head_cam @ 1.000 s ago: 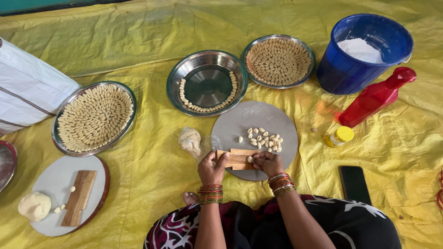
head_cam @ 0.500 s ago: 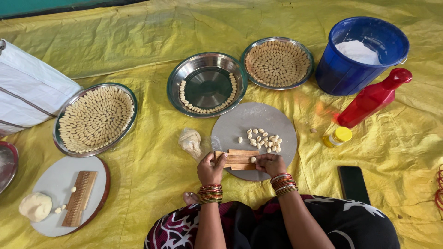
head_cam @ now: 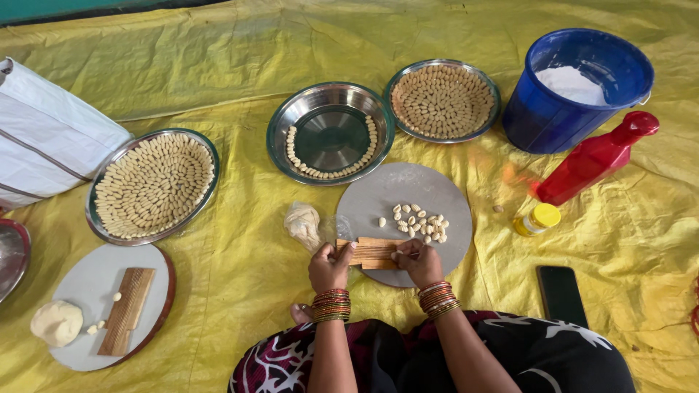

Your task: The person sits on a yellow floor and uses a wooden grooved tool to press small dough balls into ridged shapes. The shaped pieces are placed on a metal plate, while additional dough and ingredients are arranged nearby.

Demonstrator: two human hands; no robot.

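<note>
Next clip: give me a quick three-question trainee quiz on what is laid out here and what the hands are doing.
1. True or false: the steel plate nearest the grey round board is packed full of shaped dough pieces.
2. What does the left hand steady on that board?
A. the red bottle
B. the ridged wooden block
C. the dark phone
3. What sits inside the blue bucket?

Key:
1. False: only a ring of pieces lines its edge.
2. B; the right hand presses at the block's other end.
3. A white powder.
</note>
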